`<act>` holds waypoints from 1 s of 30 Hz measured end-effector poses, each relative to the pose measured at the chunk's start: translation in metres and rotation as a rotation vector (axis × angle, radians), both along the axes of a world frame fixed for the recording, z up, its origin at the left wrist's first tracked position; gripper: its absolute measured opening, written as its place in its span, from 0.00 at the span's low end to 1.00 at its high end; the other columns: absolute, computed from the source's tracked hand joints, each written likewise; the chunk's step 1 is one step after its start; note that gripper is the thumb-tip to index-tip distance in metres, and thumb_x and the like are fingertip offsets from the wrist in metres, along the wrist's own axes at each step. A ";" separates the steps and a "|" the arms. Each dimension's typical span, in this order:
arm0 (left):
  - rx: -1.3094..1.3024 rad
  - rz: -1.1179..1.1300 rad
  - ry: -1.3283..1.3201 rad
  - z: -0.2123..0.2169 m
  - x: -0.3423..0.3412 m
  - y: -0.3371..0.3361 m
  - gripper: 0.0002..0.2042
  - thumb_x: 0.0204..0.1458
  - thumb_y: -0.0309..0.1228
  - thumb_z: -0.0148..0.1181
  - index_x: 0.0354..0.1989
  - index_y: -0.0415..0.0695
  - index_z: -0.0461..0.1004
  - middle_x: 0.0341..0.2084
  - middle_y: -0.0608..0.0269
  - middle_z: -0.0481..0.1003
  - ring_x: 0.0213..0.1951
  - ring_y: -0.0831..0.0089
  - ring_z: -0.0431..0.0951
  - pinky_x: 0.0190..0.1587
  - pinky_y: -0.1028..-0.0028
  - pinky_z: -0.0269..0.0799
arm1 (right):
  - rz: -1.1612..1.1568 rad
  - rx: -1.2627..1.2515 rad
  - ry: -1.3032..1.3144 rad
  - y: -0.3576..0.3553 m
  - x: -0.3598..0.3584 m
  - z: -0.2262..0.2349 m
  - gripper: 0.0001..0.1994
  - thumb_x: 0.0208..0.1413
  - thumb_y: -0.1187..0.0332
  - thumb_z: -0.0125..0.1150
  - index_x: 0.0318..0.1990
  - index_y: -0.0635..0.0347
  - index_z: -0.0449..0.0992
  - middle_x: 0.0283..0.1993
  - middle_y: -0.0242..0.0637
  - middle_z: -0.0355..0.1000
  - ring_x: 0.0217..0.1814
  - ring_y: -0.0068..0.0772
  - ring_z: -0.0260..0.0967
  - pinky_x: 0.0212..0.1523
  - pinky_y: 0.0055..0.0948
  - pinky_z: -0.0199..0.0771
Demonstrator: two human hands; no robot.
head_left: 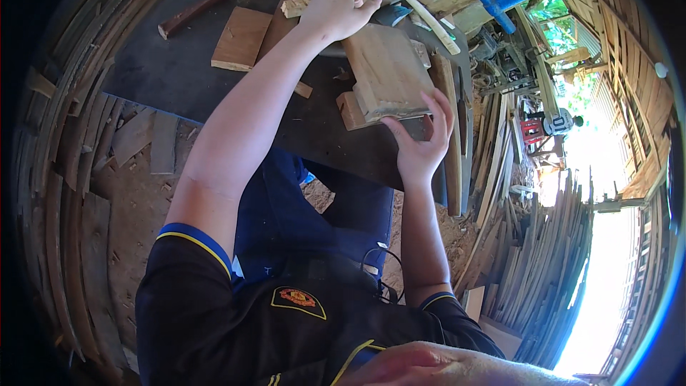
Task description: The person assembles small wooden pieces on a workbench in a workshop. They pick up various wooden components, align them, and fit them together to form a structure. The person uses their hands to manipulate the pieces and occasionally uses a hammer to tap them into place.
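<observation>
Far left: curved wooden slats stacked along the floor, sawdust and offcuts beside them.

A dark counter carries the work. On its upper left lies a long tool with a reddish wooden handle, and just right of that a flat square board next to a darker one.

The left hand is at the top edge of the thick wooden block, fingers curled down over its far end and closed on it. A short pale stick lies just left of that hand; can't tell if they touch.

The block sits mid-counter, tilted, wide face up, light wood with visible grain. A smaller brown wood piece pokes out under its lower left corner, in contact with it.

The right hand grips the block's near edge from below, fingers spread up the right side and thumb on the lower face. So both hands are on the block, one at each end.

A pale curved strip lies above the block, with grey metal blades near it.

Further right: blue metal tubing, a red and white power tool and a leaning stack of thin wood strips. Bright daylight beyond.
</observation>
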State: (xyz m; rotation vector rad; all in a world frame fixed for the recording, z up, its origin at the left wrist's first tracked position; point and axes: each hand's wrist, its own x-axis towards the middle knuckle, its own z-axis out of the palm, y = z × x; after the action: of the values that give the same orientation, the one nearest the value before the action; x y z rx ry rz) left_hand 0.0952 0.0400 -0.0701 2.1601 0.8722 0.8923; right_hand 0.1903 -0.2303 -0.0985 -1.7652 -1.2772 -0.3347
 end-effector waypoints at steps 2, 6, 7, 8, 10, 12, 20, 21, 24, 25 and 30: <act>-0.031 -0.016 0.022 0.003 -0.003 0.001 0.34 0.62 0.63 0.51 0.32 0.38 0.82 0.25 0.41 0.80 0.36 0.45 0.84 0.43 0.56 0.77 | -0.020 0.004 -0.033 0.006 -0.003 0.009 0.47 0.30 0.61 0.89 0.64 0.52 0.72 0.69 0.45 0.62 0.70 0.49 0.63 0.68 0.45 0.67; -0.015 0.013 -0.001 -0.001 0.000 0.006 0.39 0.61 0.63 0.52 0.47 0.30 0.82 0.33 0.37 0.82 0.44 0.45 0.85 0.49 0.58 0.78 | 0.025 0.040 -0.172 0.018 0.004 0.017 0.56 0.26 0.58 0.90 0.69 0.53 0.64 0.70 0.47 0.60 0.71 0.51 0.61 0.71 0.46 0.63; 0.000 0.008 0.000 -0.001 0.000 0.007 0.38 0.61 0.63 0.52 0.46 0.31 0.82 0.33 0.37 0.82 0.44 0.45 0.85 0.49 0.58 0.78 | 0.033 0.010 -0.150 0.019 0.005 0.017 0.57 0.26 0.58 0.90 0.70 0.54 0.63 0.70 0.47 0.60 0.71 0.51 0.61 0.71 0.47 0.63; 0.015 0.003 0.001 -0.001 -0.001 0.007 0.38 0.61 0.63 0.52 0.45 0.32 0.83 0.33 0.36 0.82 0.44 0.44 0.84 0.49 0.58 0.78 | 0.041 -0.020 -0.128 0.020 0.006 0.019 0.59 0.26 0.57 0.90 0.71 0.56 0.61 0.69 0.47 0.61 0.71 0.51 0.62 0.71 0.47 0.63; 0.020 -0.039 0.058 0.005 -0.003 0.005 0.35 0.62 0.62 0.52 0.42 0.35 0.83 0.33 0.37 0.82 0.44 0.44 0.84 0.48 0.57 0.78 | 0.080 -0.047 -0.085 0.017 0.011 0.015 0.61 0.25 0.56 0.90 0.72 0.57 0.59 0.69 0.47 0.62 0.71 0.51 0.62 0.71 0.48 0.63; 0.082 -0.035 0.065 0.002 -0.002 0.006 0.33 0.62 0.61 0.52 0.40 0.36 0.83 0.32 0.39 0.82 0.43 0.44 0.84 0.47 0.57 0.78 | 0.155 -0.039 -0.052 0.016 0.015 0.008 0.63 0.24 0.56 0.90 0.73 0.59 0.57 0.68 0.47 0.63 0.70 0.51 0.62 0.71 0.48 0.63; 0.132 0.030 0.195 -0.001 -0.004 0.010 0.32 0.63 0.63 0.48 0.42 0.43 0.84 0.35 0.41 0.82 0.45 0.43 0.83 0.48 0.57 0.77 | 0.112 -0.040 -0.015 0.009 0.014 0.006 0.64 0.26 0.55 0.90 0.74 0.60 0.56 0.70 0.46 0.63 0.73 0.49 0.61 0.72 0.45 0.62; 0.145 0.051 0.202 -0.002 -0.004 0.012 0.32 0.63 0.63 0.47 0.43 0.44 0.85 0.36 0.41 0.82 0.46 0.44 0.82 0.49 0.57 0.76 | 0.108 -0.045 -0.011 0.009 0.013 0.006 0.63 0.26 0.55 0.90 0.74 0.60 0.56 0.71 0.46 0.63 0.74 0.48 0.61 0.73 0.44 0.62; 0.140 0.076 0.214 0.002 -0.006 0.014 0.32 0.62 0.64 0.45 0.42 0.48 0.84 0.39 0.44 0.83 0.49 0.44 0.81 0.53 0.54 0.76 | 0.081 -0.042 -0.045 0.007 0.015 0.000 0.64 0.26 0.53 0.90 0.74 0.60 0.56 0.72 0.46 0.62 0.74 0.50 0.60 0.73 0.44 0.61; 0.149 0.086 0.193 0.003 -0.008 0.015 0.31 0.62 0.64 0.45 0.41 0.48 0.84 0.39 0.43 0.83 0.49 0.43 0.81 0.53 0.52 0.76 | 0.070 -0.047 -0.056 0.008 0.014 0.000 0.64 0.25 0.52 0.90 0.74 0.59 0.56 0.72 0.46 0.62 0.74 0.50 0.60 0.73 0.44 0.61; 0.122 0.124 0.258 0.006 -0.008 0.016 0.31 0.63 0.63 0.46 0.42 0.46 0.84 0.41 0.45 0.83 0.50 0.45 0.80 0.54 0.54 0.75 | -0.010 -0.114 -0.075 0.008 0.007 0.003 0.69 0.23 0.40 0.87 0.75 0.57 0.54 0.71 0.48 0.63 0.74 0.54 0.60 0.74 0.51 0.56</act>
State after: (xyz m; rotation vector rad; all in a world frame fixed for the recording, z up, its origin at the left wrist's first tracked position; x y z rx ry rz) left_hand 0.0872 0.0556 -0.0640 2.3852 1.1133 0.7520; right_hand 0.1978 -0.2225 -0.0954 -1.8705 -1.3643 -0.3425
